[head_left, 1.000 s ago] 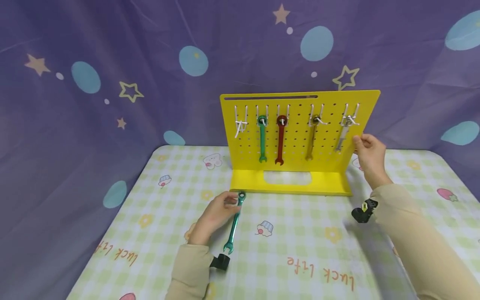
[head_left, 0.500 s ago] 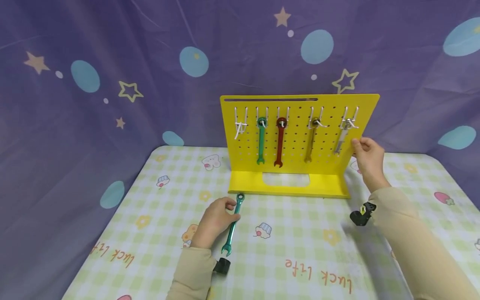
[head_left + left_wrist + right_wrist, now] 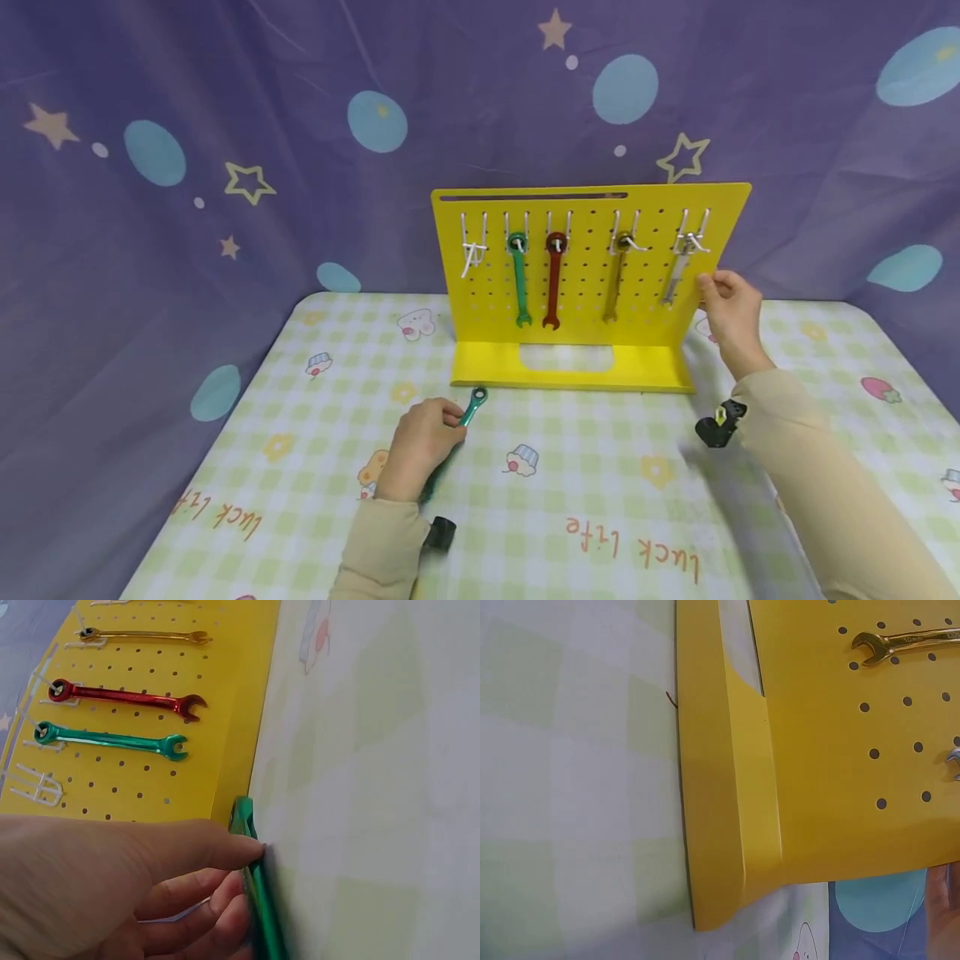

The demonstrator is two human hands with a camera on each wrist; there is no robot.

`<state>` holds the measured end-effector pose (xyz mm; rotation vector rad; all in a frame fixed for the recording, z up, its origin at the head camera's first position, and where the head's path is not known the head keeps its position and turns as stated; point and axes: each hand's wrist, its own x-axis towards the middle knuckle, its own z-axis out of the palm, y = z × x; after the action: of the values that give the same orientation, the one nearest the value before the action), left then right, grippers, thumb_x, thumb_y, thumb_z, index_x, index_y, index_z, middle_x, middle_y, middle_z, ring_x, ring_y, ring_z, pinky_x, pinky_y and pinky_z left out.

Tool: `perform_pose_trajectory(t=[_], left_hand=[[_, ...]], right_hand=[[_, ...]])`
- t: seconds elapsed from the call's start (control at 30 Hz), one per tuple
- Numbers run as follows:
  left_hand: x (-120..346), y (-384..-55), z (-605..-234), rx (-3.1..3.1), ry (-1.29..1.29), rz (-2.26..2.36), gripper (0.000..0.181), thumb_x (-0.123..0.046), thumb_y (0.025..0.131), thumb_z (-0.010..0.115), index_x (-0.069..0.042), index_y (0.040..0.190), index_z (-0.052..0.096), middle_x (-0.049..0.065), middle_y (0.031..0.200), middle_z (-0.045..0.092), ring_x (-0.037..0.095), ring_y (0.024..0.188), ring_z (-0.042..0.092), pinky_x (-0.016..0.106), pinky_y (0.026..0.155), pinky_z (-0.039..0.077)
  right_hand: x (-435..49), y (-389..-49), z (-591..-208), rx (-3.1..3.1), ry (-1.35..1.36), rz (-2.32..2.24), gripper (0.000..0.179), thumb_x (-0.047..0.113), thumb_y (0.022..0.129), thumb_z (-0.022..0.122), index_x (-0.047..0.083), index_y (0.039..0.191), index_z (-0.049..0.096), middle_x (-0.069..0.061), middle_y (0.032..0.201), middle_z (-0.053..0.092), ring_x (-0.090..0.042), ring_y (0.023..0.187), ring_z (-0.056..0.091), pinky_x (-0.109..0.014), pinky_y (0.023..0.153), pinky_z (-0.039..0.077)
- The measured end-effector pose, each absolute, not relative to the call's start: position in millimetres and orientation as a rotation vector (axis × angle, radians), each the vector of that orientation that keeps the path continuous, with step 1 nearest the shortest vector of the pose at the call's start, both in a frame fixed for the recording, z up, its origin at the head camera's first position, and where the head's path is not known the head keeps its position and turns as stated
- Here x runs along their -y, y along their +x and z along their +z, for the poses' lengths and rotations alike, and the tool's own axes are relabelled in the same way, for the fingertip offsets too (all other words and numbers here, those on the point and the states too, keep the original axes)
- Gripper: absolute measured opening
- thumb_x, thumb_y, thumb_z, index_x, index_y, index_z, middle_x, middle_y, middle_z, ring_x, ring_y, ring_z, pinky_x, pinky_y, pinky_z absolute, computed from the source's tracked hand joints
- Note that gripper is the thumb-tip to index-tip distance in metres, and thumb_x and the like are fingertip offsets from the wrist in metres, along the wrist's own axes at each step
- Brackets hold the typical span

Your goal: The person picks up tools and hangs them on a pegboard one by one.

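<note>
My left hand (image 3: 423, 437) pinches a teal-green combination wrench (image 3: 474, 406) between thumb and fingers, just in front of the pegboard's base. Its ring end points toward the board; the hand hides the middle. In the left wrist view the wrench (image 3: 270, 922) stands on edge between thumb and fingertips. My right hand (image 3: 733, 321) grips the right edge of the yellow pegboard (image 3: 577, 312), thumb in front. On the board's white hooks hang a green wrench (image 3: 521, 287), a red wrench (image 3: 553, 287), a gold wrench (image 3: 615, 287) and a silver wrench (image 3: 678, 275), ring ends up.
A further white hook (image 3: 472, 250) is at the board's left. The board's base has a raised front lip (image 3: 570, 387). A checked cloth (image 3: 600, 467) covers the table, and a purple curtain (image 3: 300, 208) hangs behind.
The left fingers have closed on the wrench, and its open end has swung left toward the wrist. The right hand keeps its hold on the board.
</note>
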<state>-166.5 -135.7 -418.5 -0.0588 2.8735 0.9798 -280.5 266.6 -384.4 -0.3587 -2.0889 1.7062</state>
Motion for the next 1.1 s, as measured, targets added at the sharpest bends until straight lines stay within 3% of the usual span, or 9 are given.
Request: perform_pose_trajectory(t=[0.27, 0.53, 0.9, 1.1], left_hand=[[138.9, -170.6, -416.4, -2.918, 0.012, 0.896, 0.019, -0.012, 0.083, 0.076, -0.009, 0.102, 0.074, -0.006, 0.082, 0.067, 0.013, 0.073, 0.058, 0.035, 0.068, 0.046], [144.3, -170.9, -416.2, -2.91, 0.043, 0.867, 0.019, -0.016, 0.086, 0.075, -0.009, 0.103, 0.073, -0.003, 0.088, 0.068, 0.015, 0.075, 0.059, 0.036, 0.068, 0.047], [147.8, -166.6, -417.7, -2.927, 0.149, 0.845, 0.019, -0.012, 0.086, 0.072, -0.009, 0.104, 0.068, -0.004, 0.086, 0.064, 0.014, 0.072, 0.055, 0.036, 0.07, 0.046], [146.7, -166.7, -419.7, -2.888, 0.187, 0.887, 0.019, -0.012, 0.089, 0.071, -0.01, 0.108, 0.068, -0.004, 0.089, 0.064, 0.014, 0.074, 0.056, 0.037, 0.074, 0.048]], right_hand=[[-269.4, -282.4, -377.5, 2.089, -0.37, 1.72, 0.008, 0.021, 0.099, 0.06, 0.014, 0.096, 0.059, 0.022, 0.073, 0.059, 0.003, 0.069, 0.059, -0.012, 0.067, 0.05], [-266.8, -283.3, -376.7, 2.083, -0.357, 1.715, 0.01, 0.023, 0.098, 0.062, 0.016, 0.092, 0.059, 0.022, 0.071, 0.059, 0.005, 0.065, 0.06, -0.012, 0.067, 0.05], [-265.9, -280.7, -383.1, 2.152, -0.375, 1.659, 0.022, 0.03, 0.098, 0.06, 0.008, 0.103, 0.06, 0.026, 0.072, 0.056, 0.007, 0.064, 0.059, -0.012, 0.068, 0.049], [-267.1, -278.5, -385.1, 2.162, -0.394, 1.659, 0.019, 0.029, 0.099, 0.059, 0.01, 0.101, 0.059, 0.028, 0.069, 0.055, 0.008, 0.06, 0.058, -0.012, 0.054, 0.045]])
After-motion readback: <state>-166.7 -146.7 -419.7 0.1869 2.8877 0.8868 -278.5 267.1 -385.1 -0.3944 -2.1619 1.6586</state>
